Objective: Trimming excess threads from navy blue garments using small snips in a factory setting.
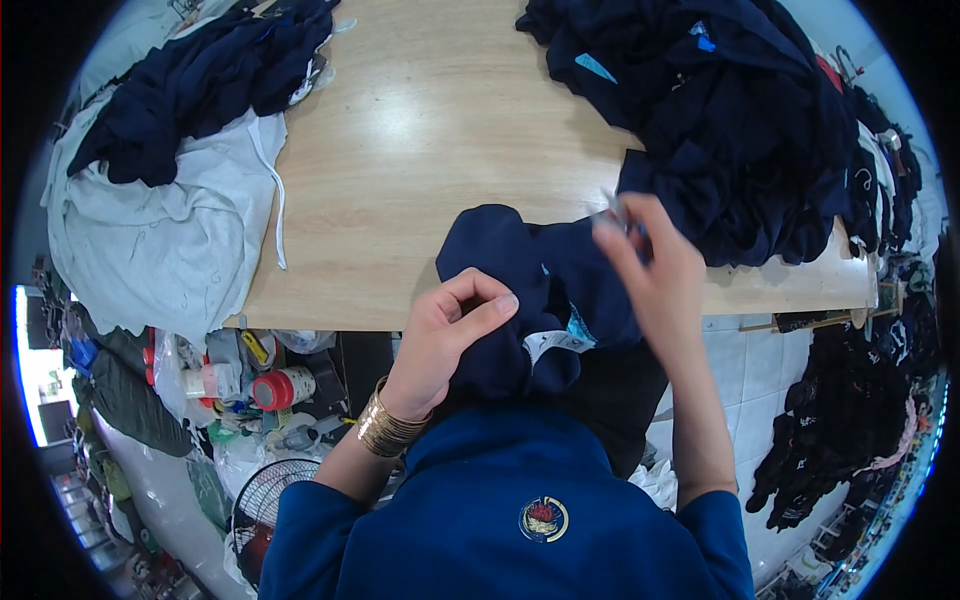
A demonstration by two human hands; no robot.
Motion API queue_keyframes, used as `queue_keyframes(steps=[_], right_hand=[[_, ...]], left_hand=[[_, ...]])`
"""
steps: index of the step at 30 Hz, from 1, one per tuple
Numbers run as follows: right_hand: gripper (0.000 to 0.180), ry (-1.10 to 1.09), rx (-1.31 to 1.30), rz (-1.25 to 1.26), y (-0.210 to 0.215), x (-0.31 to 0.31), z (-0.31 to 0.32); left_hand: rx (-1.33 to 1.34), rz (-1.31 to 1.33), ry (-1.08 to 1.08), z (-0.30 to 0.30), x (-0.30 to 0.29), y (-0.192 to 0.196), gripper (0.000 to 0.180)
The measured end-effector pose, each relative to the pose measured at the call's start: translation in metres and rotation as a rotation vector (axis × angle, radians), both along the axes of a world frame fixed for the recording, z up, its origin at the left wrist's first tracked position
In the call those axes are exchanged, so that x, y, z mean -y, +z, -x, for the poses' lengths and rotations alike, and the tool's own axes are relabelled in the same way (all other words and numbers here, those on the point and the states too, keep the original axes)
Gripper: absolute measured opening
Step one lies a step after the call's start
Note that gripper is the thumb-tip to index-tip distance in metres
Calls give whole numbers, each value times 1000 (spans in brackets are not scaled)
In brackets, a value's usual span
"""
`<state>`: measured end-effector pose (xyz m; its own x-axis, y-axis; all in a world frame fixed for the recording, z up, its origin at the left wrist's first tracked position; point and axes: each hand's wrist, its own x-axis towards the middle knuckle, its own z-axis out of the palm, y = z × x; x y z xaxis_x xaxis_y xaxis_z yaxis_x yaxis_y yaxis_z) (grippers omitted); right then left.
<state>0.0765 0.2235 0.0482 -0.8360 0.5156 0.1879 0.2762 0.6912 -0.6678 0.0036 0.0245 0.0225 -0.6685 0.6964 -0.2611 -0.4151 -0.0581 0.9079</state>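
Note:
A navy garment (485,240) lies over the near edge of the table in front of me, partly hanging toward my lap. My left hand (445,335) pinches its fabric between thumb and forefinger. Beside that grip, a white label (558,342) and a light blue patterned strip (577,324) show in the garment's opening. My right hand (655,265) is raised above the garment's right part, fingers curled around a small grey metal tool (609,216). Motion blurs the tool, so its exact kind is unclear.
The wooden table (400,130) carries a navy garment heap (740,130) at right. On the left, navy clothing (215,90) lies over a pale grey garment (165,235) with a white cord. Below are a red-lidded jar (275,390), a wire fan guard (255,500) and dark clothes (835,420).

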Motion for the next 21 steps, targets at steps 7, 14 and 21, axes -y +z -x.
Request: queue_keyframes(steps=[7, 14, 21], right_hand=[[38, -25, 134, -336, -142, -124, 78], [20, 293, -125, -17, -42, -13, 46], [33, 444, 13, 257, -89, 79, 0]], left_hand=[[-48, -3, 31, 6, -18, 1, 8], [197, -103, 313, 26, 17, -16, 6], [433, -268, 246, 49, 1, -15, 19]])
